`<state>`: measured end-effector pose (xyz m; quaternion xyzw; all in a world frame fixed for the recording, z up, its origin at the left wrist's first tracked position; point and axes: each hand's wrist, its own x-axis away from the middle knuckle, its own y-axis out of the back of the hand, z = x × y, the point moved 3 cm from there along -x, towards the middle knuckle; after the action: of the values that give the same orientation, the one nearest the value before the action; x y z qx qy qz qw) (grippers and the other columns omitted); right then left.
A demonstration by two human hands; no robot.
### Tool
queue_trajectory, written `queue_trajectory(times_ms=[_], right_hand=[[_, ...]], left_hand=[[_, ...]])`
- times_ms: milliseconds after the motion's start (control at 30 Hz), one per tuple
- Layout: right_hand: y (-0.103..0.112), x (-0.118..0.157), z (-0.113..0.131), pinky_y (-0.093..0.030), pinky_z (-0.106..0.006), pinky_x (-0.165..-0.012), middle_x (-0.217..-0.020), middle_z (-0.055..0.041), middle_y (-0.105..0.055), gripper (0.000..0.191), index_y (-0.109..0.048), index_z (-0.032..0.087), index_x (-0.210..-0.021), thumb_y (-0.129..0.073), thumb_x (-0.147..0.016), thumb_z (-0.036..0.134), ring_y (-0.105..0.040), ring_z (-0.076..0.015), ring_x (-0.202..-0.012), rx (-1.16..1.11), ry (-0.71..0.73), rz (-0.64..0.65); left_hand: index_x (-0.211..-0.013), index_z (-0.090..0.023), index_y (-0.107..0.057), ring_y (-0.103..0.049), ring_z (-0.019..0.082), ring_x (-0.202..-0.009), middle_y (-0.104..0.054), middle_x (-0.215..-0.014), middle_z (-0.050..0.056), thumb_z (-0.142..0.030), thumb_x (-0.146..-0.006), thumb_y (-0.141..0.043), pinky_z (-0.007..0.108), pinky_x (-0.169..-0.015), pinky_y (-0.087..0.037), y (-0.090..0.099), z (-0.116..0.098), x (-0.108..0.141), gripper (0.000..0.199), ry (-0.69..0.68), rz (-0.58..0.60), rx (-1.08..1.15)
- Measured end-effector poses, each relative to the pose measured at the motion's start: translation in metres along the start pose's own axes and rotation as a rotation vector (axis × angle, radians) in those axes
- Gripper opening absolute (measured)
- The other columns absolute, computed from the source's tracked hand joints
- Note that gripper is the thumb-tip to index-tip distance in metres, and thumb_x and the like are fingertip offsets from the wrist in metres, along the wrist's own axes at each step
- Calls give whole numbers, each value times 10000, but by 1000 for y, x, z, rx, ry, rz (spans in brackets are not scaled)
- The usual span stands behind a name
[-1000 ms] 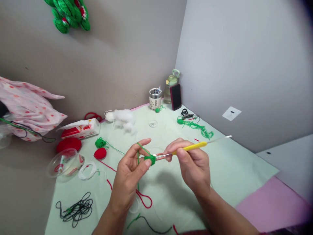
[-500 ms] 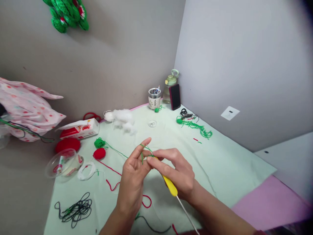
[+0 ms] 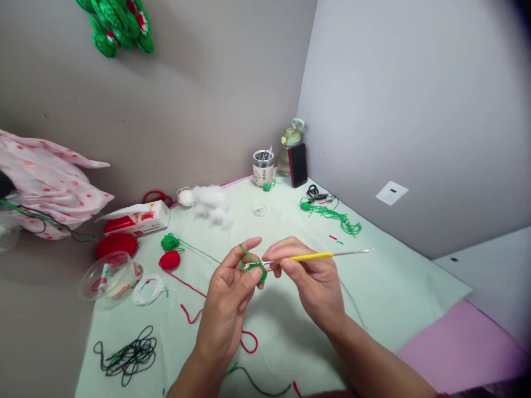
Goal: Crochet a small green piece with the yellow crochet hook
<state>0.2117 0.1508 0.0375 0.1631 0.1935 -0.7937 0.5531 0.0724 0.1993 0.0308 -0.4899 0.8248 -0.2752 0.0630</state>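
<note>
My left hand (image 3: 227, 292) pinches a small green crocheted piece (image 3: 259, 273) between thumb and fingers, with green yarn looped over its raised index finger. That yarn runs back to a green yarn ball (image 3: 170, 242) on the left. A crochet hook with a yellow handle (image 3: 311, 256) is gripped by my right hand (image 3: 313, 279). The hook lies almost level, its left tip at the green piece and its other metal end pointing right. Both hands are close together above the pale green cloth (image 3: 394, 282).
At left are a red yarn ball (image 3: 170, 260), a white cord coil (image 3: 148, 289), a clear plastic tub (image 3: 110, 276), a tissue box (image 3: 139, 218) and dark cord (image 3: 130, 356). Behind stand a pen tin (image 3: 263, 168), a bottle and a phone (image 3: 297, 165). Green strands (image 3: 332, 214) lie back right.
The hook has swung from slanting down toward me to nearly level. My right hand has turned with it, and the green piece now shows more beside my left thumb.
</note>
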Motion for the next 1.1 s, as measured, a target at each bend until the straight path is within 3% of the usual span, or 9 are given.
queue_trajectory(times_ms=[67,233,400,533,733,967,1100], right_hand=[[1,1,-2,-568,-288,-656,-931,-38,-749,175,-840,294,-1025,-665,-1024,300,-662,-138,-731,-52,-15,-12],[6,2,-10,-577,-279,-666,-920,-31,-738,166,-824,279,-1015,-671,-1022,344,-694,-131,-728,-209,-98,-64],[8,-5,-11,-531,-250,-568,-773,-12,-690,213,-817,222,-898,-723,-976,396,-631,-107,-594,-327,-203,-83],[7,-8,-10,-519,-247,-550,-745,-13,-696,217,-814,219,-866,-760,-941,415,-607,-107,-574,-389,-263,-83],[4,-5,-12,-549,-263,-589,-776,-28,-743,223,-830,240,-900,-785,-917,457,-631,-120,-601,-364,-267,-65],[0,-7,-13,-527,-252,-566,-672,3,-662,267,-804,209,-851,-820,-873,475,-563,-108,-561,-476,-417,-76],[0,-9,-14,-511,-222,-578,-643,19,-637,287,-782,201,-835,-827,-864,483,-535,-86,-544,-518,-487,-72]], left_hand=[[-1295,-271,-772,-380,45,-598,-589,-827,-40,-259,-845,-878,153,-608,-402,0,-1,0,463,12,4,25],[-1349,-203,-747,-449,78,-680,-587,-839,-5,-230,-826,-870,178,-660,-457,0,-3,-2,538,105,59,136],[-1239,-152,-811,-273,43,-584,-578,-845,-1,-179,-791,-859,163,-594,-431,0,-3,-5,452,180,139,261],[-1193,-182,-827,-323,39,-595,-591,-867,-1,-182,-800,-868,152,-604,-436,1,-2,-5,395,152,127,267],[-1365,-239,-739,-521,95,-761,-600,-872,-2,-221,-844,-876,172,-677,-467,-2,0,-1,539,75,77,157],[-1417,-210,-705,-498,81,-720,-602,-864,-3,-228,-820,-901,171,-636,-460,-4,-1,0,629,131,84,213],[-1344,-155,-753,-446,57,-640,-636,-861,15,-210,-801,-902,164,-600,-465,-5,-2,-2,566,193,106,295]])
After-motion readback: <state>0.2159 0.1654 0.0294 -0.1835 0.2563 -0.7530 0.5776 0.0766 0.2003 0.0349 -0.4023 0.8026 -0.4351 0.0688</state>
